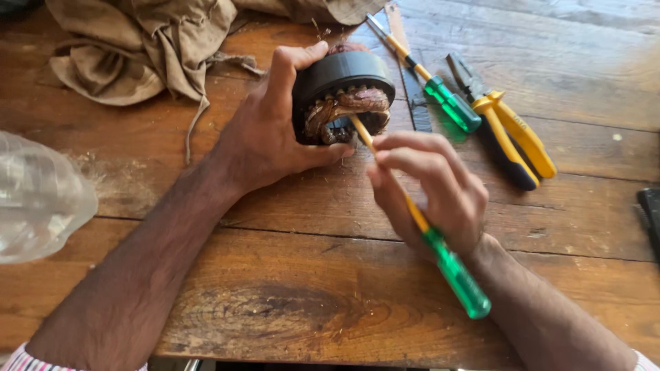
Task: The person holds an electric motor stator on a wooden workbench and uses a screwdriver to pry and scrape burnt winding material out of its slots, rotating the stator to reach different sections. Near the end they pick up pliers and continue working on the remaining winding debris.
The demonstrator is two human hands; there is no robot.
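Observation:
My left hand (271,127) grips a round black motor stator (342,75) with copper windings (350,106) showing in its open face, tilted toward me just above the wooden table (275,288). In my right hand (430,185) I hold a screwdriver (454,271) with a green see-through handle and a yellow-sleeved shaft. Its tip sits inside the stator, against the windings.
A second green-handled screwdriver (440,96) and yellow-handled pliers (512,137) lie on the table at the back right. A crumpled tan cloth (137,41) lies at the back left. A clear plastic bag (38,196) sits at the left edge. A dark object (652,213) shows at the right edge.

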